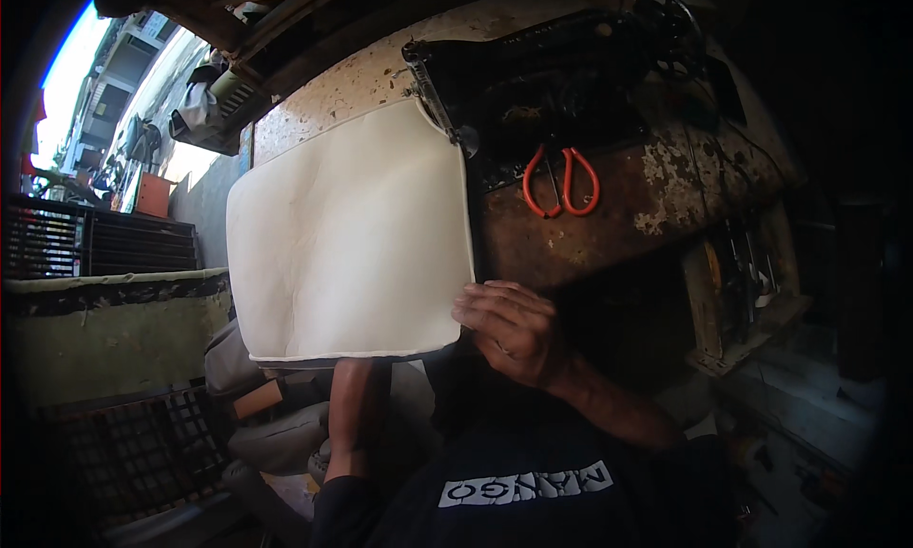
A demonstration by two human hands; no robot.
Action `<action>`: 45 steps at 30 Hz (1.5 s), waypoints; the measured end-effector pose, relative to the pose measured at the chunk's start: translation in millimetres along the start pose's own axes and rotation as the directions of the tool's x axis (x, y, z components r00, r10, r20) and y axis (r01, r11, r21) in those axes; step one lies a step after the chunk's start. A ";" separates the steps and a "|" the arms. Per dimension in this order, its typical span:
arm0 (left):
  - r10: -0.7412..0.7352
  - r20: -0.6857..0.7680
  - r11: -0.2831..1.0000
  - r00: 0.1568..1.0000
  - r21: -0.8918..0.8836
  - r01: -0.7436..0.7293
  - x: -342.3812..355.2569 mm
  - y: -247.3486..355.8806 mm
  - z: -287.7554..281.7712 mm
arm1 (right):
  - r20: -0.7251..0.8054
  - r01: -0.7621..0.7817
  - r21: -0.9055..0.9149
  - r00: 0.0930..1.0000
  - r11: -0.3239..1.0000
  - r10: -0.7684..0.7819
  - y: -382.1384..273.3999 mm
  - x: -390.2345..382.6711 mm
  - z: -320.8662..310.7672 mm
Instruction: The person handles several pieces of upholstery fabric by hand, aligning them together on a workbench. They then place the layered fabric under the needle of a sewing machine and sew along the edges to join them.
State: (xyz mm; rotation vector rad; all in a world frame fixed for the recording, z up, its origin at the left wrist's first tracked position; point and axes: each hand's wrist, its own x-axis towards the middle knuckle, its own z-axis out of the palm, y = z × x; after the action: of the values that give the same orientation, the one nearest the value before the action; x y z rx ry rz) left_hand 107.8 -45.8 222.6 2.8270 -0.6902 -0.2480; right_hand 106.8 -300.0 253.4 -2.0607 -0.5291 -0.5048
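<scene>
A cream padded fabric panel point(352, 234) with rounded corners and a raised edge lies over the left part of the sewing table. Its upper right edge runs under the head of a black sewing machine point(533, 72). My right hand point(514, 329) pinches the panel's lower right edge between thumb and fingers. Beneath the panel's near edge goes my left hand point(357, 396); only the wrist and the heel of the hand show, and the fingers are hidden. Scissors with red handles point(563, 182) lie on the table right of the panel, close to the machine.
The worn wooden table point(590, 234) has flaking paint. A handwheel point(669, 29) stands at the machine's right end. Below the table, a wooden rack point(751, 301) holds several tools. Grey cushion-like pieces point(281, 439) lie at lower left, beside a green-covered bench point(114, 334).
</scene>
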 end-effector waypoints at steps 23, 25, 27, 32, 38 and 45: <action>-0.021 0.046 0.997 0.999 0.072 0.017 36.9 -17.3 -11.7 | 0.018 -0.103 -0.033 0.994 0.994 0.104 4.2 -30.2 7.7; 0.004 0.068 0.998 0.998 0.061 -0.009 18.4 -9.4 -8.2 | 0.036 -0.103 -0.045 0.994 0.994 0.105 5.0 -32.0 5.3; 0.041 0.086 0.997 0.995 0.061 -0.047 -9.7 6.5 -15.2 | 0.055 -0.099 -0.003 0.994 0.995 0.099 6.6 -31.3 1.7; 0.318 -0.206 0.899 0.926 -0.245 -0.363 -12.7 60.2 -70.3 | 0.071 -0.053 -0.052 0.996 0.997 0.057 -0.4 -27.7 -11.6; 0.229 -0.463 0.893 0.856 -0.249 -0.374 49.4 53.5 -102.6 | 0.065 0.129 -0.138 0.991 0.982 -0.121 -4.1 -11.9 -17.1; 0.492 -0.173 0.870 0.853 0.088 -0.485 194.4 8.3 -71.7 | 0.124 0.129 -0.185 0.986 0.974 -0.107 -15.1 -16.1 -11.6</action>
State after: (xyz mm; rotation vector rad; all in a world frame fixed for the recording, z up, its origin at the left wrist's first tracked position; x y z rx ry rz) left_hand 289.8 -132.0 272.1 2.5464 -1.3406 0.1252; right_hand 83.6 -305.3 260.7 -2.2620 -0.6975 -0.5278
